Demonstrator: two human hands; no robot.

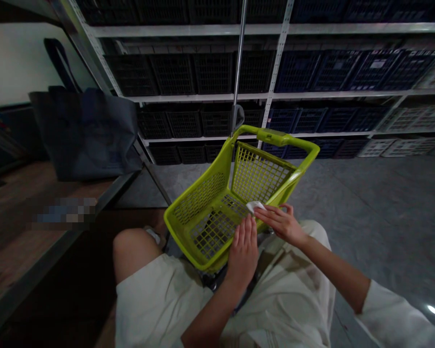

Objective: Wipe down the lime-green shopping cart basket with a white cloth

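A small lime-green plastic shopping cart point(199, 191) with mesh walls stands between my knees, its handle on the far side. My right hand point(281, 222) pinches a folded white cloth point(255, 206), perhaps a wipe, against the cart's near right rim. Just left of it, my left hand point(244, 246) lies on the same rim with its fingers stretched out and side by side, holding nothing. My palms hide part of that rim. A metal pole point(240, 58) with a grey bracket rises from the cart's far left corner.
Shelves point(203, 98) across the back hold rows of black and blue crates point(176, 74), with white crates at far right. To the left, a wooden-topped table point(18, 193) carries a dark grey tote bag point(87, 135). Grey floor point(377, 208) stretches away on the right.
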